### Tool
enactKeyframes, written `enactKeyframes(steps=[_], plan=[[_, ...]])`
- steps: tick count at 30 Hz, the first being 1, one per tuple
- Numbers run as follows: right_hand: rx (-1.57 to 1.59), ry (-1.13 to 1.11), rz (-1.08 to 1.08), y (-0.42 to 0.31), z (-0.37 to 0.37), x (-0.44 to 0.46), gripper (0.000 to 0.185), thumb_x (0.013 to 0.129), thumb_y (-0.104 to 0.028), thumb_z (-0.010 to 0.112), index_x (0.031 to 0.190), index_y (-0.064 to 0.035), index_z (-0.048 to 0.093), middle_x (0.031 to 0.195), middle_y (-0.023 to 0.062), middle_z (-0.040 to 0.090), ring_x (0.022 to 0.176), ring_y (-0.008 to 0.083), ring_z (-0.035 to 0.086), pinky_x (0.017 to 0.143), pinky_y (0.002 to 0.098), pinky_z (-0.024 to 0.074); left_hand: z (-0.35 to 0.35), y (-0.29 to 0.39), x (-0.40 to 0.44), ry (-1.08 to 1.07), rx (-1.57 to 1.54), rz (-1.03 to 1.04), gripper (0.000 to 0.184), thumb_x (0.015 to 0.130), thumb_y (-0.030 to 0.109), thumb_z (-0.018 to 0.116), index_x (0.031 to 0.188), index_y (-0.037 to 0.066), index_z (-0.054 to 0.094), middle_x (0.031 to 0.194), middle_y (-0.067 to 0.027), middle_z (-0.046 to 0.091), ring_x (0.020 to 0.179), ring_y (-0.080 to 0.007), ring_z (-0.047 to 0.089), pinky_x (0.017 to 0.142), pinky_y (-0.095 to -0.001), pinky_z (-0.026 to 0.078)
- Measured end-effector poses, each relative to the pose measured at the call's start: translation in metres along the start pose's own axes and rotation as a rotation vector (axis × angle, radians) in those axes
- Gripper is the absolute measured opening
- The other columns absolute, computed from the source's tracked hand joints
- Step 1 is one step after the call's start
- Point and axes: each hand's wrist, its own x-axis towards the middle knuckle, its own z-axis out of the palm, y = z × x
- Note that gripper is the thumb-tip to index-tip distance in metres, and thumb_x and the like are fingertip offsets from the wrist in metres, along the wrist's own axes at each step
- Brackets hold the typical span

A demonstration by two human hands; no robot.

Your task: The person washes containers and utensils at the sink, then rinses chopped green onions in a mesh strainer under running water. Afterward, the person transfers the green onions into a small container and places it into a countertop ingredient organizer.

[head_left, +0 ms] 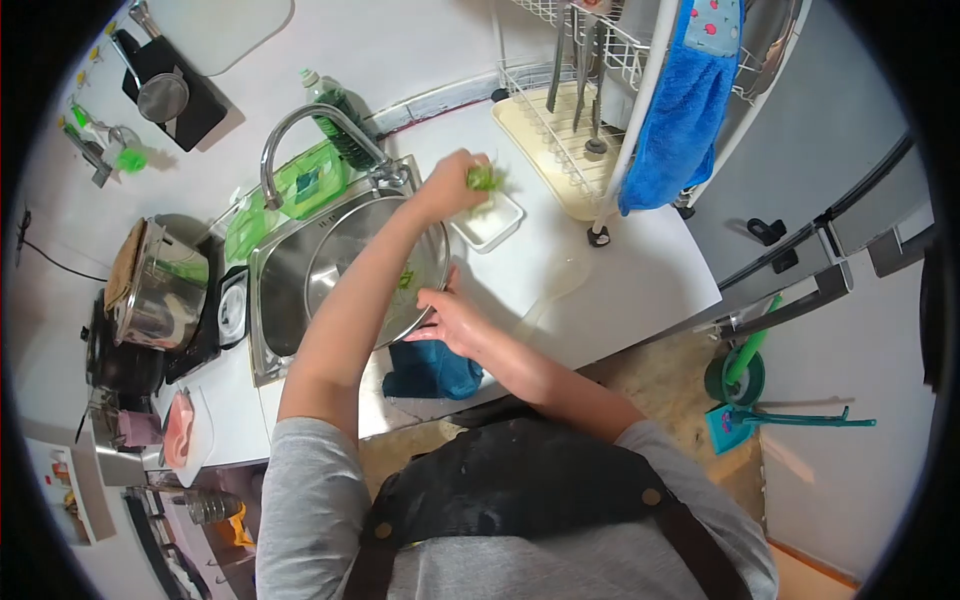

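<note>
My left hand [452, 185] is closed around a small bunch of green leafy vegetable [485, 178], held above a small white rectangular tray [490, 225] on the counter. The leaves are slightly blurred. At the near right rim of a large round bowl [440, 245], my right hand [450, 318] grips the edge with thumb and fingers. A few green bits [405, 279] show inside the bowl, which sits over the steel sink [275, 325]. My left forearm hides part of the bowl.
The faucet [300, 115] arches over the sink, with a green bottle [335, 120] behind it. A blue cloth [435, 370] lies at the counter's front edge. A dish rack [560, 140] stands to the right, and a steel pot [160, 290] to the left.
</note>
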Motion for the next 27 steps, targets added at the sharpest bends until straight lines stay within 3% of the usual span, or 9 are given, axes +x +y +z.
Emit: enactKeyframes(steps=[4, 5, 8, 13, 16, 17, 21, 24, 27], plan=[[0.007, 0.007, -0.04, -0.002, -0.001, -0.01, 0.073, 0.08, -0.006, 0.052, 0.136, -0.027, 0.01, 0.12, 0.0167, 0.041, 0.089, 0.0344, 0.062, 0.072, 0.0544, 0.0557, 0.009, -0.006, -0.002, -0.275, 0.159, 0.129, 0.047, 0.06, 0.009, 0.075, 0.105, 0.005, 0.063, 0.098, -0.0165, 0.059, 0.097, -0.0329, 0.057, 0.087, -0.0357, 0.046], [0.02, -0.019, -0.032, -0.001, -0.003, -0.009, 0.076, 0.079, -0.007, 0.053, 0.137, -0.0272, 0.007, 0.123, 0.0156, 0.038, 0.094, 0.0348, 0.059, 0.073, 0.0548, 0.055, -0.002, 0.005, 0.002, -0.425, 0.18, 0.064, 0.042, 0.059, 0.009, 0.076, 0.099, 0.005, 0.067, 0.096, -0.0177, 0.063, 0.093, -0.032, 0.06, 0.084, -0.0363, 0.048], [0.039, -0.067, -0.014, 0.001, -0.007, -0.005, 0.084, 0.078, -0.008, 0.054, 0.139, -0.0281, 0.001, 0.128, 0.0137, 0.033, 0.102, 0.0355, 0.054, 0.076, 0.0556, 0.0538, -0.024, 0.021, 0.009, -0.45, 0.234, -0.115, 0.032, 0.059, 0.011, 0.076, 0.09, 0.006, 0.07, 0.09, -0.0179, 0.067, 0.084, -0.0309, 0.064, 0.077, -0.0368, 0.051], [0.021, -0.05, 0.004, -0.004, -0.003, -0.004, 0.085, 0.079, -0.006, 0.052, 0.14, -0.0311, -0.001, 0.127, 0.0156, 0.037, 0.095, 0.0361, 0.059, 0.076, 0.0558, 0.0538, -0.021, 0.027, 0.001, -0.244, 0.302, -0.142, 0.022, 0.067, 0.02, 0.071, 0.079, 0.001, 0.068, 0.075, -0.0168, 0.066, 0.072, -0.0281, 0.065, 0.068, -0.0367, 0.051], [0.015, -0.005, -0.051, -0.007, 0.001, -0.008, 0.068, 0.079, -0.005, 0.052, 0.132, -0.0213, 0.011, 0.118, 0.0203, 0.043, 0.09, 0.0383, 0.061, 0.071, 0.0555, 0.0561, -0.037, 0.023, -0.016, -0.244, 0.072, -0.085, 0.02, 0.068, 0.018, 0.07, 0.073, 0.0, 0.064, 0.069, -0.0155, 0.064, 0.066, -0.0256, 0.062, 0.064, -0.0353, 0.049], [0.009, 0.001, -0.041, -0.008, 0.001, -0.008, 0.066, 0.079, -0.004, 0.051, 0.13, -0.0198, 0.013, 0.119, 0.0209, 0.043, 0.091, 0.0389, 0.061, 0.072, 0.056, 0.0555, -0.046, 0.017, -0.021, -0.114, 0.061, -0.07, 0.02, 0.07, 0.018, 0.07, 0.072, -0.001, 0.062, 0.067, -0.0113, 0.062, 0.064, -0.0197, 0.059, 0.061, -0.0328, 0.047], [-0.02, -0.066, -0.051, -0.016, -0.001, -0.012, 0.085, 0.08, -0.01, 0.053, 0.142, -0.0301, -0.002, 0.129, 0.0152, 0.038, 0.099, 0.0334, 0.059, 0.075, 0.0539, 0.0535, -0.09, -0.004, -0.079, -0.075, -0.084, -0.326, 0.019, 0.069, 0.019, 0.072, 0.075, 0.002, 0.065, 0.065, -0.0111, 0.062, 0.06, -0.0167, 0.06, 0.059, -0.0319, 0.049], [-0.127, -0.022, -0.149, -0.019, 0.013, -0.019, 0.067, 0.079, -0.002, 0.05, 0.133, -0.0186, 0.014, 0.122, 0.0161, 0.041, 0.093, 0.0335, 0.06, 0.073, 0.053, 0.0551, -0.05, -0.055, -0.125, 0.057, -0.204, -0.394, 0.015, 0.075, 0.014, 0.068, 0.082, 0.002, 0.065, 0.069, -0.0077, 0.062, 0.064, -0.0133, 0.059, 0.06, -0.0288, 0.047], [-0.255, -0.02, -0.27, -0.022, 0.024, -0.018, 0.079, 0.077, 0.004, 0.05, 0.143, -0.0171, 0.011, 0.122, 0.0112, 0.043, 0.094, 0.0243, 0.059, 0.068, 0.0435, 0.058, -0.022, -0.053, -0.147, 0.258, -0.211, -0.296, 0.012, 0.08, 0.01, 0.064, 0.09, 0.002, 0.065, 0.077, -0.0044, 0.063, 0.072, -0.0118, 0.059, 0.066, -0.026, 0.047]])
